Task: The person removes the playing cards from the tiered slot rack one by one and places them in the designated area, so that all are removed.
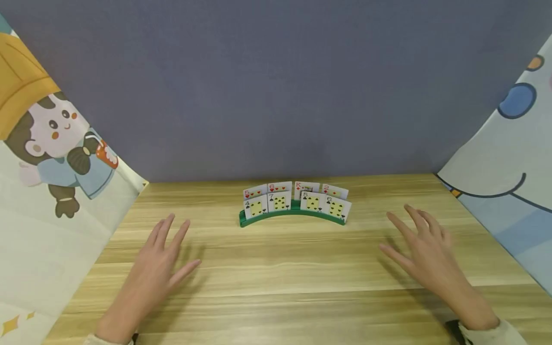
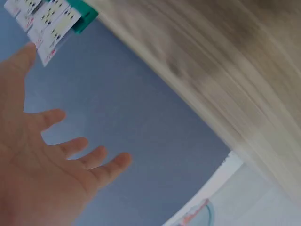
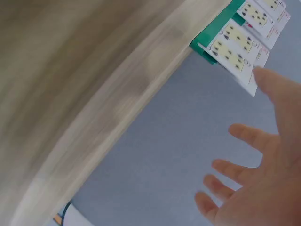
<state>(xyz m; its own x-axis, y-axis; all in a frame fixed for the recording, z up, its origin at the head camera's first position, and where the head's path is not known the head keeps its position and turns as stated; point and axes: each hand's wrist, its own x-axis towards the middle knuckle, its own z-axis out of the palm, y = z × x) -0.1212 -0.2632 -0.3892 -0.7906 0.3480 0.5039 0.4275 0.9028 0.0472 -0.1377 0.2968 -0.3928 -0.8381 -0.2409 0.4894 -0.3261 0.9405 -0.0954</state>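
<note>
A curved green card holder (image 1: pixel 295 210) stands upright near the back of the wooden table, with playing cards in two rows. Red cards make up the back row, among them a king (image 1: pixel 302 188) and a two (image 1: pixel 335 191). In front are black spades, including a seven (image 1: pixel 279 201) and a six (image 1: pixel 335 208); a gap parts the front row in the middle. My left hand (image 1: pixel 153 273) hovers left of the holder, fingers spread and holding nothing. On the other side my right hand (image 1: pixel 429 258) is likewise raised, its fingers apart and touching nothing.
Behind the wooden table (image 1: pixel 276 287) rises a dark grey-blue panel (image 1: pixel 276 96). Pale cloths with cartoon prints flank it, a figure in a yellow hat (image 1: pixel 56 124) on the left and a blue spot (image 1: pixel 517 100) on the right.
</note>
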